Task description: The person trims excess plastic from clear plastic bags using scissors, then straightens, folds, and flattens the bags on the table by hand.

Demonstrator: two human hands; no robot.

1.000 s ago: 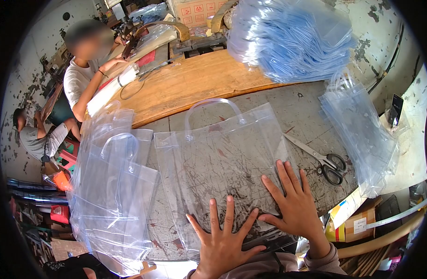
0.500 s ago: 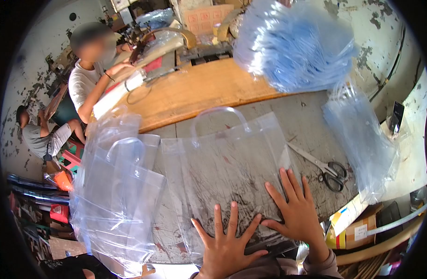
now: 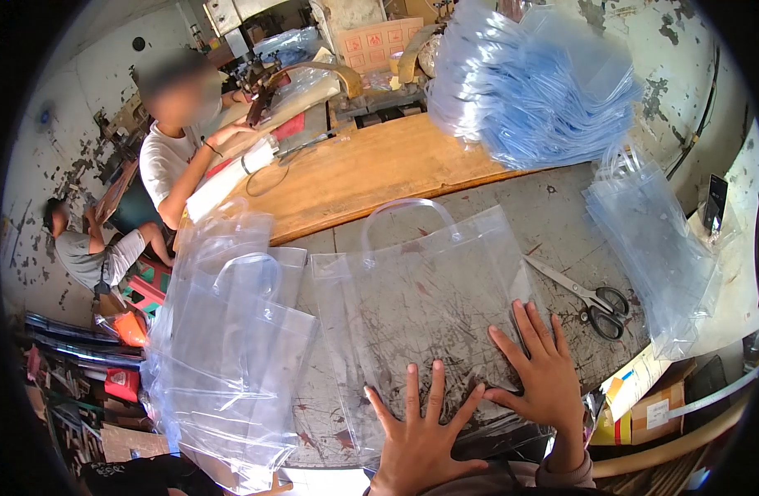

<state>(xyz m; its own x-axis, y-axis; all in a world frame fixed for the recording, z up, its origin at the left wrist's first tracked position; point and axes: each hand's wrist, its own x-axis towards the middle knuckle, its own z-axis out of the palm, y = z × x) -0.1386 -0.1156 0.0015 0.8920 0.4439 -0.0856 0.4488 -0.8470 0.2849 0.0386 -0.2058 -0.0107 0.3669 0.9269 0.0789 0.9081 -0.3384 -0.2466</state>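
Observation:
A clear plastic bag (image 3: 412,289) with a curved tube handle lies flat on the scratched grey table (image 3: 553,194), its handle pointing away from me. My left hand (image 3: 429,438) rests on its near part, palm down with fingers spread. Beside it, my right hand (image 3: 540,372) lies open on the bag's near right side, fingers stretched forward. Neither hand grips anything. To the right are scissors (image 3: 582,293) with black handles. Several more clear bags (image 3: 239,347) overlap in a pile on the left.
A heap of bluish plastic bags (image 3: 544,91) sits on the wooden board (image 3: 354,182) at the back. More clear bags (image 3: 652,248) lie at right, near a phone (image 3: 715,202). One person (image 3: 168,165) works at the back left; another person (image 3: 82,252) sits farther off.
The whole view has shifted slightly, so everything appears a little farther right. Both hands stay spread on the bag in the same places. The person at the back left has moved an arm slightly.

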